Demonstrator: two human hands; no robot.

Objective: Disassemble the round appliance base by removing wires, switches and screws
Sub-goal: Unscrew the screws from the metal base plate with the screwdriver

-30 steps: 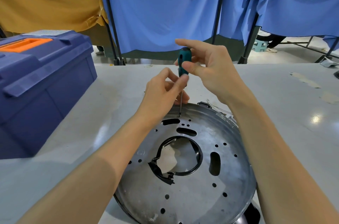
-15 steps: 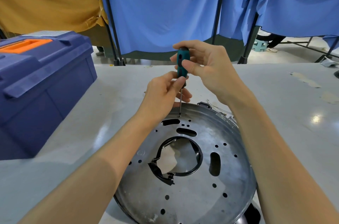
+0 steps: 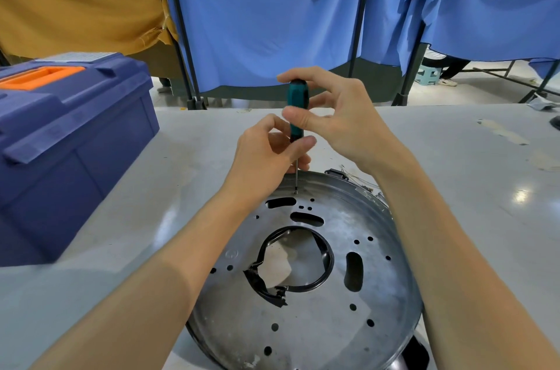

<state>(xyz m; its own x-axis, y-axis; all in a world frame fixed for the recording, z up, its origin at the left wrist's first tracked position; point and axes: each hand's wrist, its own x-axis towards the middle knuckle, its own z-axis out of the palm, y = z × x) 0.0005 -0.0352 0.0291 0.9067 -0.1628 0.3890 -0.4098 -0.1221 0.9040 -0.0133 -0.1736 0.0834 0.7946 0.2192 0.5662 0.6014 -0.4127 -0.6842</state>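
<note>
Two hands share one tool on my feed. The right hand [image 3: 342, 121] pinches the teal handle of the screwdriver [image 3: 298, 97] between its thumb and curled fingers, with the forefinger arched over the top of the handle. The left hand [image 3: 266, 154] pinches the lower end of the handle, where the thin metal shaft begins, between thumb and fingertips.

The screwdriver stands nearly upright. Its tip touches the round appliance base [image 3: 333, 324] close to the far rim, just beyond an oblong slot. I cannot make out a screw head under the tip.

The base lies flat on the pale grey table [image 3: 469, 188], right in front of me, between the two forearms. It is a dull metal disc pierced with small holes and several slots. A large round opening in its middle is lined with a black ring [image 3: 330, 260], which is torn and ragged at its near left side. At the far right rim a few thin wires [image 3: 360, 180] stick out beside a small dark bracket.

On the table, well to the left, sits a blue toolbox [image 3: 75, 139] with an orange handle, lid closed. Blue curtains [image 3: 272, 21] and an ochre cloth [image 3: 75, 6] hang behind the table.
</note>
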